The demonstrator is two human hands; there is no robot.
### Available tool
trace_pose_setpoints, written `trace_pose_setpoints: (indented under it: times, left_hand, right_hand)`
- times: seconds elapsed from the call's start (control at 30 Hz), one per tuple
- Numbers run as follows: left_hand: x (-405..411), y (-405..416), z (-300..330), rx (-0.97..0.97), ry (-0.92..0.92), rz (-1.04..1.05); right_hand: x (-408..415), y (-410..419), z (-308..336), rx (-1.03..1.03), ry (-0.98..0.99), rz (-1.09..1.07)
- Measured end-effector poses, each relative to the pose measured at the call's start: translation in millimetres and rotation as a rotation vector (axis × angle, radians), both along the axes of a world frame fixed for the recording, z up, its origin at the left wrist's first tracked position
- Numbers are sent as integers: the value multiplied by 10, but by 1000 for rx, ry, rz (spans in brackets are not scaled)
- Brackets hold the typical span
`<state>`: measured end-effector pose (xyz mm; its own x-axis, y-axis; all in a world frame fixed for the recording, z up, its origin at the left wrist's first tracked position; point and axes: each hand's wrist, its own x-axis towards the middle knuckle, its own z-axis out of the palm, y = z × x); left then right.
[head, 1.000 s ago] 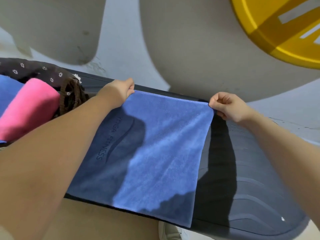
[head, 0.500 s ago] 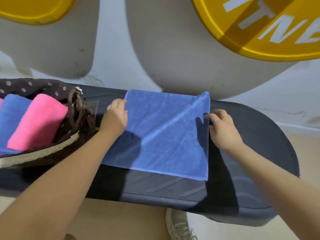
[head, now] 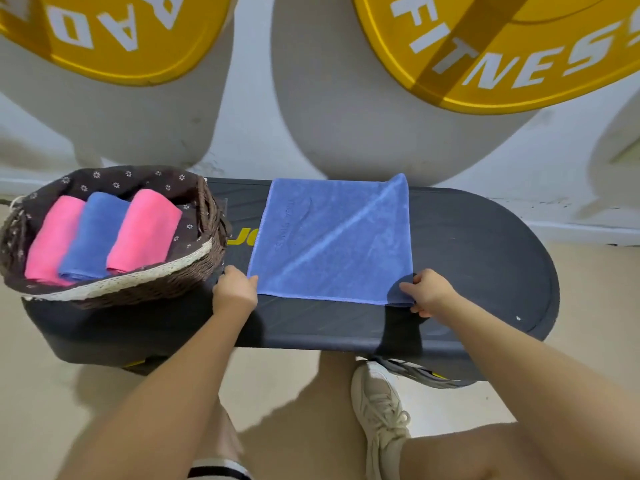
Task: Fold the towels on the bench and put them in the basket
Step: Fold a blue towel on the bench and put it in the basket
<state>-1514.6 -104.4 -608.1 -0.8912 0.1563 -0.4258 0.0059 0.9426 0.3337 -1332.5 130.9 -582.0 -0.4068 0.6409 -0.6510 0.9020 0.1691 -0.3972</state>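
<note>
Towel (head: 332,240), the blue one, lies flat on the dark bench (head: 478,258), in the middle of it, with its far edge at the far side of the bench. One diagonal crease runs over it from the near left to the far right. The far right corner stands up a little.

Your left hand (head: 233,292) is at the near left corner of the towel; the fingers are curled at the edge, and it seems they pinch the corner. Your right hand (head: 427,292) holds the near right corner, with the fingers bent round the cloth.

Basket (head: 110,237) stands on the left end of the bench, just beside the towel but not touching it. Three rolled towels already lie in it: pink (head: 52,240), blue (head: 95,237), pink (head: 143,230), side by side.

I judge that you are at the start of a fold, with both near corners in hand. What can go wrong from here:
- If one hand lifts sooner than the other, the edges will not meet and the fold comes out skewed.
- The crease and the raised corner can be trapped inside the fold, so the result is lumpy.
- Your left hand is near the basket; a wide move may push it toward the bench end.
- The cloth may slide on the smooth bench when you pull it.
</note>
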Motion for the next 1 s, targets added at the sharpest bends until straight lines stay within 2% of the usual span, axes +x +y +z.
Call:
trace_pose_setpoints:
  times: [0.1,0.17,0.27,0.37,0.43,0.53,0.6,0.83,0.93,1.0]
  left_hand:
    - [-27,13,-25,-56,-26,-25]
    - [-45,38,3,-33,-2,-45]
    - [54,88,19,107,24,-41]
    - [176,120,55,250,-3,-22]
    - [196,125,44,282,-7,-21]
    - [231,145,27,276,-11,-61]
    - [259,156,38,264,-14,-76]
    - [284,172,94,217,-67,-172]
    - [283,152,101,205,-146,-203]
    - [249,103,60,287,-169,-121]
  right_hand:
    - [-51,-71,-54,31,-8,-35]
    - [-58,-58,-25,-25,-1,-113]
    - [115,-7,44,-145,-5,-268]
    - [311,57,86,-186,-84,-292]
    - [392,85,50,-90,-120,-193]
    - [447,83,-10,202,-111,116]
    - [459,40,-4,294,-117,252]
    - [499,93,128,303,-233,659]
    - [510,104,139,359,-302,724]
    - [510,108,135,356,-342,728]
